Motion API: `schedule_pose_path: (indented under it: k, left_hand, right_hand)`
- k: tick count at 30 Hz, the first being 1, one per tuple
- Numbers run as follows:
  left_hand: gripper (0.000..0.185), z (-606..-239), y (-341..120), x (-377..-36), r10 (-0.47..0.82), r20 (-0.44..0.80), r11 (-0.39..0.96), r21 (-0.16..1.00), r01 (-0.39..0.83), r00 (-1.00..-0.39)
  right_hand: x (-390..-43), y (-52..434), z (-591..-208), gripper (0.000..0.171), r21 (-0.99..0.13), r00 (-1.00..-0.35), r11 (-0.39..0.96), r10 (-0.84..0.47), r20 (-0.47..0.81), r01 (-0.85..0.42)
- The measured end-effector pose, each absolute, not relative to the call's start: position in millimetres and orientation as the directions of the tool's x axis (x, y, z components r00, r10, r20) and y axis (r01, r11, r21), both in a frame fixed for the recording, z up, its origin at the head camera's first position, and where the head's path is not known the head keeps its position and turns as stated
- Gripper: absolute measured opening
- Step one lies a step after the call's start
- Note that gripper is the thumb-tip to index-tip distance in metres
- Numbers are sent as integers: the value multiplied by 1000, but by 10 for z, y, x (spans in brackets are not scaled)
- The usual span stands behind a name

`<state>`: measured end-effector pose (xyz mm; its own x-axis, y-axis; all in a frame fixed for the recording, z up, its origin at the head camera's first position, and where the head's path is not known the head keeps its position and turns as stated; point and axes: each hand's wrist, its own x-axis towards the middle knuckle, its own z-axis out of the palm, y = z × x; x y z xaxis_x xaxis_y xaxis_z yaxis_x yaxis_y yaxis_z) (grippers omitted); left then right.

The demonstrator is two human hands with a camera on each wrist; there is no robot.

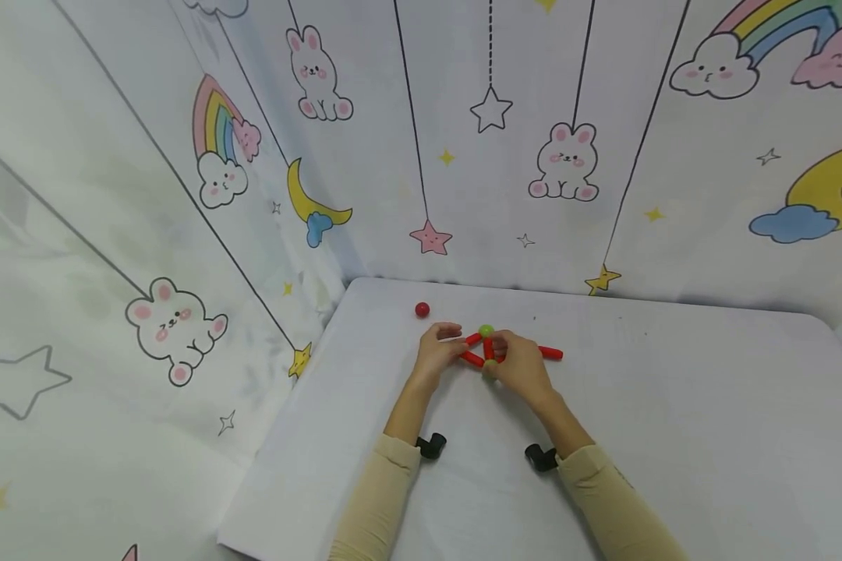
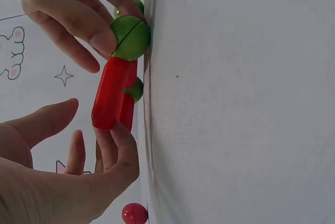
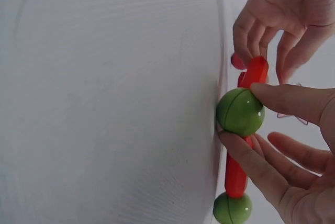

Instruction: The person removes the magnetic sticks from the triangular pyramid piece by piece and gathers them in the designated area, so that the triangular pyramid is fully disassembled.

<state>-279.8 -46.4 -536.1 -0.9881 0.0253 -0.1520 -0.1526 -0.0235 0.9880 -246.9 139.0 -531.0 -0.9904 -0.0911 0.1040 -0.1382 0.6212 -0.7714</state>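
A small frame of red rods (image 1: 474,359) and green balls stands on the white table (image 1: 673,436). My right hand (image 1: 503,352) pinches the green ball (image 3: 239,111) between thumb and finger in the right wrist view. My left hand (image 1: 456,343) holds the end of a raised red rod (image 2: 109,96) with its fingertips (image 3: 246,38). That rod joins the pinched green ball (image 2: 130,38). A second green ball (image 3: 232,209) sits at the end of another red rod (image 3: 235,174). One more red rod (image 1: 550,353) lies flat beside my right hand.
A loose red ball (image 1: 422,310) lies behind my left hand near the table's back edge, and appears again as the red ball (image 2: 134,213). Cartoon-printed cloth walls (image 1: 491,156) enclose the table at the back and left. The table edge (image 1: 274,460) runs along the left.
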Motion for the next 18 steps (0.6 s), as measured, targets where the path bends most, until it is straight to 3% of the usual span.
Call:
schedule_pose_path:
  k: [9, 18]
  left_hand:
    - [46, -5399, -428, -2801, 142, -137, -52, 988, -146, -980]
    - [51, -5367, -429, -2790, 175, -125, -113, 983, -146, -977]
  right_hand:
    - [-2456, 1374, -5317, 60, -793, -992, 597, -55, 111, -122]
    - [-2440, 1374, -5318, 62, -763, -992, 635, -44, 116, -118]
